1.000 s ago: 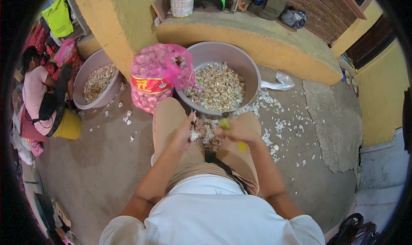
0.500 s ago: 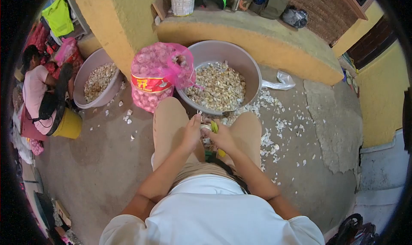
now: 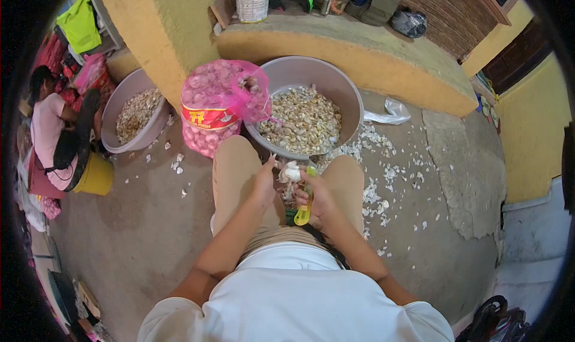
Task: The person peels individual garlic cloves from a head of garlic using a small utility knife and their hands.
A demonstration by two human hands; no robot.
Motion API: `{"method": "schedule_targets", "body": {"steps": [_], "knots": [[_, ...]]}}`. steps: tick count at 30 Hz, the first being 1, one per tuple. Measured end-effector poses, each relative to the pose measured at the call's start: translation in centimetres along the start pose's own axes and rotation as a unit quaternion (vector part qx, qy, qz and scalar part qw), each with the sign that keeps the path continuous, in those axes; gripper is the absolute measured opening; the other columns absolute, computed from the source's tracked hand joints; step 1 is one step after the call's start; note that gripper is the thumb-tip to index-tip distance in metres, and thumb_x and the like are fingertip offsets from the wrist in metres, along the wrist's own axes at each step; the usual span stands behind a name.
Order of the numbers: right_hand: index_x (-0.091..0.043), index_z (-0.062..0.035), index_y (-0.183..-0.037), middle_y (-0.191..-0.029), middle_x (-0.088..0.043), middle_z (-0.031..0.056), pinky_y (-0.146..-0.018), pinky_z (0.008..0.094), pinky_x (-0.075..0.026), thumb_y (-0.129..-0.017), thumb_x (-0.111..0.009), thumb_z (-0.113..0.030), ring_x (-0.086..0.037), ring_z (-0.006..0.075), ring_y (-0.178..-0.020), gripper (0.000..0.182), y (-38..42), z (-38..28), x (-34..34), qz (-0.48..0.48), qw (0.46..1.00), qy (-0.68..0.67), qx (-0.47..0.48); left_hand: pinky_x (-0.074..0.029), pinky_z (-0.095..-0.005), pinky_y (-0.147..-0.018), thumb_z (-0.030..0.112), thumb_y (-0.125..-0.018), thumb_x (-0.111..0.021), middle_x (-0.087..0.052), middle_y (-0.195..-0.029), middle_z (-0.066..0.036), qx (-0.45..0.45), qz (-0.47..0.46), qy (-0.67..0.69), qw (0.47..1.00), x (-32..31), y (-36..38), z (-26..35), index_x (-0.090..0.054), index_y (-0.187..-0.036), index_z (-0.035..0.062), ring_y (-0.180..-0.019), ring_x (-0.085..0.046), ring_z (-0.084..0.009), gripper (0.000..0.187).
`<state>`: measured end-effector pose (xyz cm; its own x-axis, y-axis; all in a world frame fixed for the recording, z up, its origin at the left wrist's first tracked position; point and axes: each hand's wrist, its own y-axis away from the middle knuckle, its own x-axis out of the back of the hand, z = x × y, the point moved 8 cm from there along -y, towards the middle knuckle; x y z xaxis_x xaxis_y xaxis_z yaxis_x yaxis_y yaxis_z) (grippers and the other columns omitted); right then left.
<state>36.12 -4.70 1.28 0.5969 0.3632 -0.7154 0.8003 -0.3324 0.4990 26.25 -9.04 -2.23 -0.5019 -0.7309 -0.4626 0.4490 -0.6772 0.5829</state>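
My right hand [image 3: 321,197] is wrapped round a yellow-green utility knife [image 3: 304,205], whose handle end points down toward my lap. Between my hands, above my lap, is a white garlic bulb [image 3: 291,172] with loose papery skin. My left hand [image 3: 263,185] is closed at the bulb's left side, its fingers partly hidden, and a pale wisp shows at its fingertips. Just beyond my knees stands a large grey tub [image 3: 356,123] holding many separated garlic cloves [image 3: 306,117]. Left of it, a pink mesh sack [image 3: 203,93] full of garlic bulbs touches the tub.
White garlic skins [image 3: 372,192] litter the floor on the right, near a crumpled plastic bag [image 3: 392,112]. At left, another person [image 3: 53,126] sits by a second tub [image 3: 157,126] of cloves and a yellow bucket [image 3: 96,175]. A yellow ledge [image 3: 359,63] bears a white pail [image 3: 251,5].
My hands have moved apart a little. The knife has swung to point down along my right palm and shows more fully, and the white bulb is now plainly visible between my hands.
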Motion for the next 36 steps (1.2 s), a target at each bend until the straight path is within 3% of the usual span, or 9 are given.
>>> {"method": "schedule_targets", "body": {"steps": [3,5,11,14,17,23,29,32,36], "knots": [[-0.047,-0.0104,-0.097,-0.061,-0.046,0.0030,-0.036,0.0186,-0.028,-0.082,-0.050,-0.027,-0.034,0.0075,-0.039,0.023,-0.1,-0.2,1.5,0.014,1.000,-0.024,-0.008,-0.044,-0.0303,-0.062,0.030,-0.087,-0.038,-0.057,-0.080,-0.007,-0.079,-0.001,-0.202,0.976,1.8,-2.0,0.2,-0.053,-0.092,0.0047,-0.072,-0.054,-0.0165,0.030],[-0.047,-0.0104,-0.097,-0.062,-0.046,0.0028,-0.036,0.0181,-0.028,-0.082,-0.050,-0.027,-0.034,0.0073,-0.039,0.023,0.5,-1.4,1.3,0.029,0.999,0.012,0.027,-0.042,-0.0284,-0.068,0.027,-0.088,-0.040,-0.056,-0.086,-0.006,-0.182,0.018,-0.469,0.864,1.0,-1.7,1.5,-0.052,-0.097,0.0016,-0.081,-0.052,-0.0148,0.030],[-0.048,-0.0099,-0.094,-0.064,-0.048,0.0031,-0.035,0.0175,-0.029,-0.082,-0.050,-0.028,-0.035,0.0058,-0.039,0.022,0.3,-1.9,2.1,0.019,1.000,0.013,0.019,-0.042,-0.0271,-0.068,0.020,-0.088,-0.040,-0.055,-0.082,-0.004,-0.286,-0.039,-0.369,0.884,0.5,-2.7,0.6,-0.050,-0.098,0.0005,-0.075,-0.052,-0.0141,0.024],[-0.048,-0.0102,-0.095,-0.065,-0.049,0.0034,-0.035,0.0175,-0.028,-0.083,-0.050,-0.029,-0.035,0.0056,-0.039,0.022,0.3,-1.9,2.1,0.025,0.999,0.021,0.020,-0.043,-0.0256,-0.061,0.020,-0.088,-0.041,-0.054,-0.077,-0.002,-0.092,-0.161,-0.259,0.948,-2.9,0.3,0.3,-0.050,-0.091,0.0017,-0.066,-0.050,-0.0108,0.021],[-0.046,-0.0109,-0.097,-0.066,-0.046,0.0027,-0.035,0.0185,-0.028,-0.081,-0.052,-0.028,-0.033,0.0061,-0.040,0.024,0.0,-1.5,2.3,0.027,1.000,-0.001,0.009,-0.042,-0.0236,-0.054,0.022,-0.088,-0.041,-0.050,-0.070,0.000,-0.101,-0.168,-0.298,0.934,-4.2,1.9,1.1,-0.050,-0.084,0.0038,-0.060,-0.047,-0.0078,0.021],[-0.045,-0.0095,-0.088,-0.062,-0.044,0.0006,-0.034,0.0182,-0.027,-0.079,-0.056,-0.032,-0.033,0.0055,-0.039,0.027,0.9,-3.0,1.2,0.088,0.977,0.182,0.072,-0.041,-0.0226,-0.050,0.022,-0.087,-0.044,-0.046,-0.064,0.001,-0.166,-0.192,-0.346,0.904,-4.5,1.9,1.9,-0.051,-0.079,0.0043,-0.056,-0.046,-0.0070,0.020],[-0.048,-0.0100,-0.085,-0.059,-0.044,0.0001,-0.032,0.0158,-0.026,-0.083,-0.049,-0.037,-0.030,0.0022,-0.036,0.027,-0.1,-0.8,1.0,-0.057,0.991,-0.108,-0.059,-0.041,-0.0234,-0.049,0.021,-0.085,-0.049,-0.047,-0.063,0.000,-0.137,-0.072,-0.301,0.941,-2.2,1.2,3.2,-0.052,-0.084,0.0021,-0.055,-0.048,-0.0077,0.019],[-0.048,-0.0106,-0.085,-0.058,-0.045,0.0000,-0.031,0.0155,-0.026,-0.084,-0.046,-0.040,-0.029,0.0013,-0.035,0.029,0.4,-1.2,0.1,-0.066,0.990,-0.110,-0.061,-0.045,-0.0280,-0.060,0.022,-0.079,-0.056,-0.057,-0.072,-0.009,-0.190,-0.060,-0.479,0.855,-1.3,0.7,3.5,-0.056,-0.091,0.0024,-0.064,-0.056,-0.0172,0.023],[-0.048,-0.0120,-0.085,-0.057,-0.043,-0.0011,-0.032,0.0150,-0.026,-0.082,-0.047,-0.042,-0.029,0.0018,-0.034,0.030,0.4,-1.1,0.8,-0.034,0.994,-0.074,-0.074,-0.041,-0.0305,-0.078,0.013,-0.071,-0.063,-0.051,-0.096,-0.010,-0.395,-0.071,-0.494,0.772,-5.8,6.6,7.4,-0.054,-0.094,0.0020,-0.088,-0.051,-0.0212,0.027]]}}
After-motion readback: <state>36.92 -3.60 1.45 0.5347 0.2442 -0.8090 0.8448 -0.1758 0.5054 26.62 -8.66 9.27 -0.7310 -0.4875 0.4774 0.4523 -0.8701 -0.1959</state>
